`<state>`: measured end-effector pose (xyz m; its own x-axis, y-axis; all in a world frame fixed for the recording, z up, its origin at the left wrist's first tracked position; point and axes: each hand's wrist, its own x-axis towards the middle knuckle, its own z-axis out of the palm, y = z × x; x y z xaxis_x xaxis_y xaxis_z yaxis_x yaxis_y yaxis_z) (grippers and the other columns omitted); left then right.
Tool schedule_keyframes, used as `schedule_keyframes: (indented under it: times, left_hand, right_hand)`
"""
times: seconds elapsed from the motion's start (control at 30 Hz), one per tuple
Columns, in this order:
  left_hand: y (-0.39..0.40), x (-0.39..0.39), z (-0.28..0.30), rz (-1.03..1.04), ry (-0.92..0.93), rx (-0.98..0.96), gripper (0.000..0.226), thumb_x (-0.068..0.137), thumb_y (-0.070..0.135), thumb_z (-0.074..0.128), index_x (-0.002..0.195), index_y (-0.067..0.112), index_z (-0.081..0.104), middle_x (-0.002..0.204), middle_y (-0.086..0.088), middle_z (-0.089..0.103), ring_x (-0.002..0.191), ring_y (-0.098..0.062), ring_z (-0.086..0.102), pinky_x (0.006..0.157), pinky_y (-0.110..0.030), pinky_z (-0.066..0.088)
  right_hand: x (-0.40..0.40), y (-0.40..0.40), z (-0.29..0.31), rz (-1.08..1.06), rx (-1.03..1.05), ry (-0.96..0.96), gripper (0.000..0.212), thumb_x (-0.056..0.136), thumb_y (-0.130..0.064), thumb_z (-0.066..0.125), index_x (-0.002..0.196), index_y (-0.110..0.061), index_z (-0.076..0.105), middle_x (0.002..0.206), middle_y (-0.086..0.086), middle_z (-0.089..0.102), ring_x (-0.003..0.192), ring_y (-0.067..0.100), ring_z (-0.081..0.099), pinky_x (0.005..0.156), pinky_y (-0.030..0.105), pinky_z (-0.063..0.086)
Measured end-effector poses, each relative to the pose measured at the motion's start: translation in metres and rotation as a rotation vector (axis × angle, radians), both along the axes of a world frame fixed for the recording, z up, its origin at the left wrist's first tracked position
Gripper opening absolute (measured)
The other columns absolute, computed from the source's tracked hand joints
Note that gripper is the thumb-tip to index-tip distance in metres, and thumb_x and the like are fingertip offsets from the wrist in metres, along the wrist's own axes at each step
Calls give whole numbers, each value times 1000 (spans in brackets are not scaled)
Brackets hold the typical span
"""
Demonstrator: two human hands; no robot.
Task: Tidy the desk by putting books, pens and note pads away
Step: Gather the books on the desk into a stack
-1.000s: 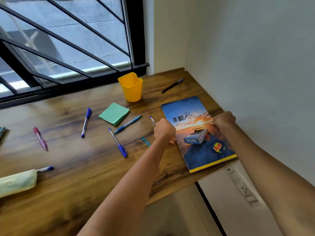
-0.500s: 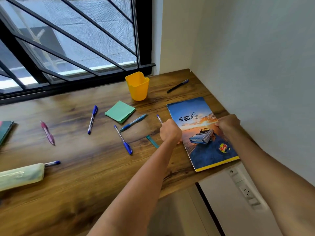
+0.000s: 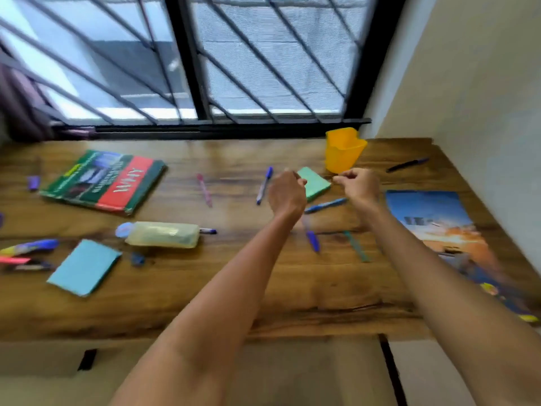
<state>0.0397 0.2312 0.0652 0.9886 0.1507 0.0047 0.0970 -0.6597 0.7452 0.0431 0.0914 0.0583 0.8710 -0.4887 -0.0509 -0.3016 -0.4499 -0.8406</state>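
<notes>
Wooden desk (image 3: 205, 288), both hands off blue book (image 3: 433, 218), raised midair

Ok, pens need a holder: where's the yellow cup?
In the head view the yellow cup stands at the desk's far right, below the window, just beyond the green notepad.

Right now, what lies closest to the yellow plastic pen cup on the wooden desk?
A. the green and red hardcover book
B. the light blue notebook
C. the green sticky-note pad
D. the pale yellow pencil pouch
C: the green sticky-note pad lies just beside the yellow plastic pen cup; the others sit far across the wooden desk.
</notes>
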Motion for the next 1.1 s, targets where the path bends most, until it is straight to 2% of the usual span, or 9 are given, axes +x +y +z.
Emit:
schedule_keyframes:
  times: [0.13,0.33,0.43,0.5,0.53,0.6,0.77,0.97,1.1]
  left_hand:
    - [128,12,1,178,-41,16,18,91,24,62,97,10,71,100,-13,72,99,-28,66,88,-36,49]
    - [305,23,-14,401,-8,-14,20,89,19,64,102,5,71,108,-18,70,106,-30,64,87,-34,46]
    - [365,37,-28,525,26,-55,34,84,24,71,111,3,65,120,-20,63,116,-33,56,96,-34,39]
    - [392,46,-38,617,110,-145,56,80,31,76,123,2,55,131,-22,54,125,-37,47,101,-34,35]
    - [400,51,-42,651,153,-207,67,77,33,78,128,0,50,134,-23,50,127,-38,45,103,-35,35]
    - [409,59,-51,710,199,-342,80,72,34,82,131,-5,43,136,-24,49,127,-38,47,105,-37,38]
    - [415,83,-61,838,230,-688,68,71,29,77,123,-5,49,125,-21,59,109,-36,62,93,-42,52]
    - [420,95,-77,942,212,-811,41,55,23,66,89,0,67,91,-13,72,78,-31,71,74,-42,60]
    - [426,95,-84,931,164,-950,31,62,5,64,90,-8,63,100,-21,71,86,-31,71,79,-47,58]
  right_hand:
    - [28,131,6,272,323,70,17,85,-4,68,70,-9,60,68,10,58,51,10,52,48,21,43]
    - [44,303,-6,521,524,220,9,88,-9,65,81,-9,59,72,5,57,63,14,55,57,21,48]
    - [61,363,-19,520,412,168,7,86,-12,67,90,-7,64,77,5,60,68,14,53,58,18,42]
    - [76,396,-25,573,302,140,34,84,-24,69,113,-8,63,103,7,67,91,20,63,77,18,48]
    - [88,407,-32,588,242,138,54,77,-37,69,123,-11,58,117,7,66,106,23,62,93,28,49]
    - [122,420,-56,606,90,119,69,65,-54,64,123,-17,57,123,8,64,116,29,58,100,45,45]
    - [150,435,-42,610,-333,242,72,93,-46,52,149,-10,24,159,6,19,148,26,12,117,50,14]
    - [175,426,-55,601,-453,346,70,88,-56,54,137,-7,44,145,17,39,135,35,33,111,41,29]
    - [171,410,-67,536,-364,352,65,82,-56,63,127,-9,57,138,14,47,129,35,39,105,38,33]
